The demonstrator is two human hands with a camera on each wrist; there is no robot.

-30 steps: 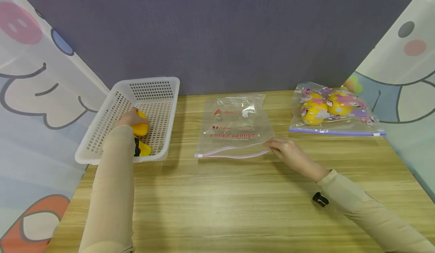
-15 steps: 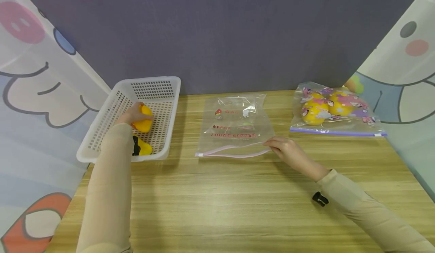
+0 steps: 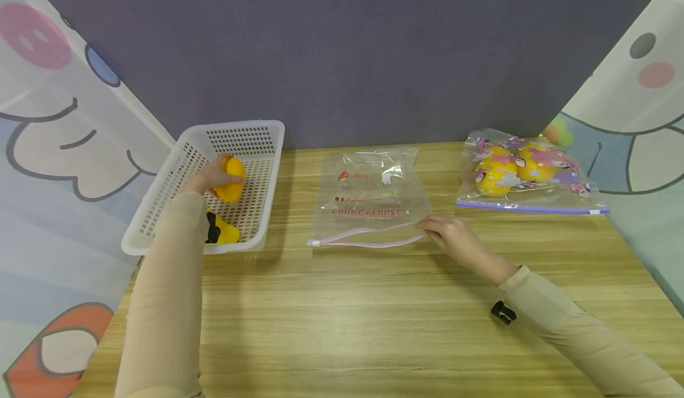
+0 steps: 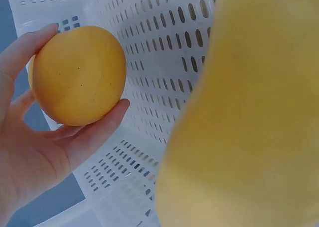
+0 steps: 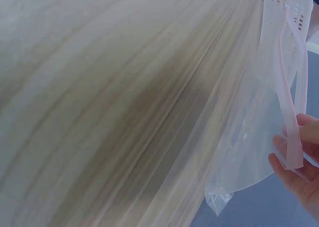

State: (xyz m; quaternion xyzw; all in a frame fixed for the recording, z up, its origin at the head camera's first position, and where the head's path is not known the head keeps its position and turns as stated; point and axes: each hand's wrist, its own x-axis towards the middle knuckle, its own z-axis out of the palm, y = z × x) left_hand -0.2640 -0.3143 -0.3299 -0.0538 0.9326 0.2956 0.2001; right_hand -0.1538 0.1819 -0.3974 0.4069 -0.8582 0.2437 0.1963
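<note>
My left hand (image 3: 207,176) grips a yellow rounded toy (image 3: 232,183) inside the white slotted basket (image 3: 274,175). In the left wrist view the toy's smooth, rounded yellow-orange side (image 4: 79,77) faces the camera, with thumb and fingers around it. A second yellow toy (image 3: 228,233) with a black part lies near the basket's front, partly behind my forearm. Flat on the table is a clear zip bag (image 3: 369,193) with red print and a pink zip edge, its mouth parted. My right hand (image 3: 454,237) pinches the right end of that edge.
Another zip bag (image 3: 529,175), with a purple zip edge and yellow rounded things inside, lies at the back right. A black clip (image 3: 503,313) is by the right sleeve. A dark panel (image 3: 374,59) stands behind the wooden table (image 3: 342,327).
My left hand has lifted the yellow toy slightly and turned it, away from the second toy in the basket. The right hand stays on the bag's edge.
</note>
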